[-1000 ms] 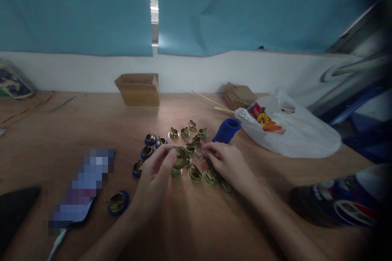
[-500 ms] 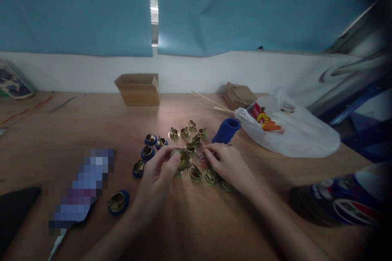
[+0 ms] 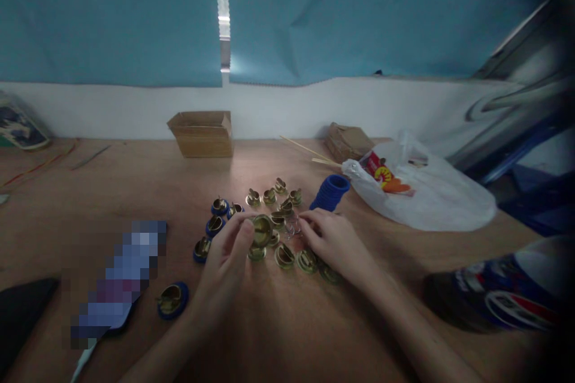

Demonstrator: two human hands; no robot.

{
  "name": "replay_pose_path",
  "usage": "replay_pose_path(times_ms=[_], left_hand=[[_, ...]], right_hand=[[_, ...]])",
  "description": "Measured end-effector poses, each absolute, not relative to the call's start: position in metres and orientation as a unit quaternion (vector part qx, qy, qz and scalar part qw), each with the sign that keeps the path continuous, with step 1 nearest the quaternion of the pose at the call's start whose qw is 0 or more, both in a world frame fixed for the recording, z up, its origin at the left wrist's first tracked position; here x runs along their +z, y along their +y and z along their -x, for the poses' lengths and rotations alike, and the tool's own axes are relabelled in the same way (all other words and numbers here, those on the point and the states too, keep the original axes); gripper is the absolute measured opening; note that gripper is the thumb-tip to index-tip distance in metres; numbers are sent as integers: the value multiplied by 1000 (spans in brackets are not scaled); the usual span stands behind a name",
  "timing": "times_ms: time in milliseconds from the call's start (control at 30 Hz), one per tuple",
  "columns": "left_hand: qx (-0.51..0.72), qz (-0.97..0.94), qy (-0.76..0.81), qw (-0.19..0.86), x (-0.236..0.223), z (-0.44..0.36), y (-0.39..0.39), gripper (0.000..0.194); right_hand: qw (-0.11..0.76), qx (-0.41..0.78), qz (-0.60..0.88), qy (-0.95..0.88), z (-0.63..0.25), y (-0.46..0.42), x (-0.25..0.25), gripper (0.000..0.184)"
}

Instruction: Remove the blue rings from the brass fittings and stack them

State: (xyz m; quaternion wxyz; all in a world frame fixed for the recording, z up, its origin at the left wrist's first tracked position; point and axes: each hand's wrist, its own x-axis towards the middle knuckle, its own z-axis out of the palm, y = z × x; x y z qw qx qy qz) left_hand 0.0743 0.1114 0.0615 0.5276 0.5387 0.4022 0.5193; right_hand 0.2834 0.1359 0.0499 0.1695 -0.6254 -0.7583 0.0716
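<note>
Between thumb and fingers, my left hand (image 3: 231, 251) holds a round brass-coloured metal cap (image 3: 262, 231), its hollow side showing. My right hand (image 3: 330, 239) has its fingertips pinched together at a small heap of thin wire rings (image 3: 293, 226); whether a ring is between them I cannot make out. Several similar brass caps with upright tabs (image 3: 284, 256) lie around both hands. To the left are several caps fitted with blue rings (image 3: 215, 225), and one more blue-ringed cap (image 3: 172, 300) sits nearer me. Just beyond my right hand leans a stack of blue rings (image 3: 330, 192).
A phone (image 3: 121, 281) with a white cable lies at left. An open cardboard box (image 3: 202, 134) and a brown paper packet (image 3: 348, 140) stand by the wall. At right are a white plastic bag (image 3: 440, 197), skewer sticks (image 3: 309, 151) and a bottle lying down (image 3: 494, 296).
My left hand has drawn the brass cap slightly left and turned its hollow side more toward me. My right hand stays at the wire rings. The view has shifted slightly.
</note>
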Motion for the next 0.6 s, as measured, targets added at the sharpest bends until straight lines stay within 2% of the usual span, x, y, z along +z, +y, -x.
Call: replay_pose_path(times_ms=[133, 267, 333, 400, 533, 600], left_hand=[[520, -474, 381, 600, 61, -75, 115, 48], [527, -414, 356, 651, 56, -77, 120, 49], [529, -403, 335, 668, 52, -78, 122, 48], [531, -394, 321, 678, 48, -79, 123, 47], [522, -385, 321, 690, 41, -80, 122, 48], [511, -389, 322, 696, 39, -80, 121, 48]], right_hand=[[199, 72, 617, -758, -281, 136, 54, 24], [348, 141, 554, -743, -270, 126, 66, 21], [392, 191, 512, -741, -263, 118, 71, 18], [399, 214, 481, -751, -257, 112, 74, 18], [358, 248, 436, -788, -251, 108, 73, 33], [343, 264, 418, -799, -250, 108, 71, 30]])
